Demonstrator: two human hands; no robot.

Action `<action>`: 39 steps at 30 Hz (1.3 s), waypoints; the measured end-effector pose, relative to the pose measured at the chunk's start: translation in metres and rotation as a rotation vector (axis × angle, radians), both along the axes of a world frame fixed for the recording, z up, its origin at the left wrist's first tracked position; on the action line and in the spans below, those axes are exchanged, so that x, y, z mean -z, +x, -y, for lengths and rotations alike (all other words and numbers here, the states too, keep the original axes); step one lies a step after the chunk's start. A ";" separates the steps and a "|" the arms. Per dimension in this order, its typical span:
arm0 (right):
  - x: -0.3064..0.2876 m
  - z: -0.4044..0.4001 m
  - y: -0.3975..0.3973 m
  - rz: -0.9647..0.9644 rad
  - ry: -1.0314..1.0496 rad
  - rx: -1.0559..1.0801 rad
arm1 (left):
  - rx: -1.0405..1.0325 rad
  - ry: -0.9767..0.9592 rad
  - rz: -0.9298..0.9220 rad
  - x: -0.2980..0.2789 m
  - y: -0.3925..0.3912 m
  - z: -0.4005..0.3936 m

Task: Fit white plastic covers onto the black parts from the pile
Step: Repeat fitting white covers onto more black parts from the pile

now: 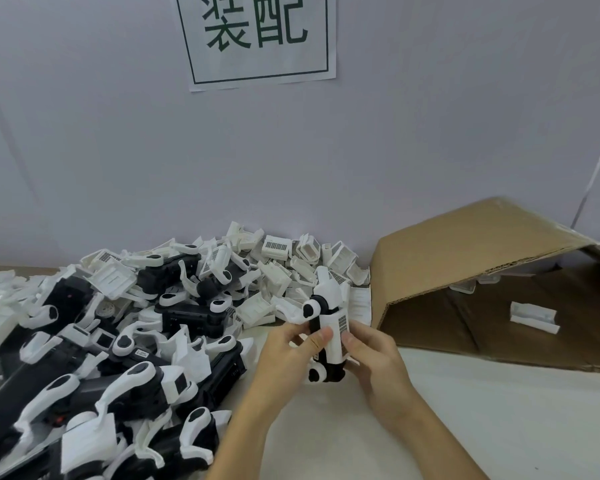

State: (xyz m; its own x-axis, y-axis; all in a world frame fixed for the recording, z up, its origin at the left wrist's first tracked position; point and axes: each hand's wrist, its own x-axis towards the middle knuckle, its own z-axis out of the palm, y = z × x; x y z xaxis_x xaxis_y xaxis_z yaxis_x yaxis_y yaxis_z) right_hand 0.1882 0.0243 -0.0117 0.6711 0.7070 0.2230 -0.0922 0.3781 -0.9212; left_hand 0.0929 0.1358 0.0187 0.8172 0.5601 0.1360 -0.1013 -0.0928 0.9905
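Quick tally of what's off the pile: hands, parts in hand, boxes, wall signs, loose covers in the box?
Hands: 2, left hand, right hand
Black part with white plastic cover, held: 1
Brown cardboard box: 1
White paper wall sign: 1
White cover in box: 1
Total: 6

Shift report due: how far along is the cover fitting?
Done: cannot tell; no separate finished stack shows. In hand: left hand and right hand hold a black part with a white cover on it. Left: a big pile and loose covers.

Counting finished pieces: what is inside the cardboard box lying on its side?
One white plastic piece lies on the floor of the cardboard box, with more white bits at the back. The raised flap covers the far right interior.
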 end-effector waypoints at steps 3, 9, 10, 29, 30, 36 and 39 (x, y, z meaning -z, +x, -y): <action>0.001 -0.001 0.001 -0.040 0.022 0.053 | -0.035 0.035 0.008 -0.002 0.001 0.000; -0.001 -0.005 -0.008 0.151 -0.096 0.308 | 0.023 0.061 0.082 -0.002 0.003 0.002; 0.000 -0.007 -0.010 0.183 -0.115 0.305 | 0.007 0.057 0.087 -0.001 0.004 0.003; -0.009 -0.009 -0.014 -0.002 -0.008 0.208 | -0.050 0.007 0.070 0.005 0.012 0.009; -0.009 -0.009 -0.014 0.001 -0.006 0.206 | -0.046 0.016 0.071 0.005 0.012 0.009; -0.012 -0.007 -0.013 0.031 -0.007 0.213 | -0.118 0.015 0.103 0.007 0.014 0.013; -0.012 -0.007 -0.013 0.039 -0.008 0.246 | -0.185 0.079 0.082 0.010 0.018 0.015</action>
State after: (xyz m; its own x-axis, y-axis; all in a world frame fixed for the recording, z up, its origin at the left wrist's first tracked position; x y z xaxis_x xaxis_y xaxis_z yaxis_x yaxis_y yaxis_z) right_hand 0.1753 0.0308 -0.0001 0.8144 0.5251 0.2472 0.0375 0.3775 -0.9253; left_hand 0.1109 0.1205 0.0088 0.6856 0.6849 0.2468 -0.1547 -0.1942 0.9687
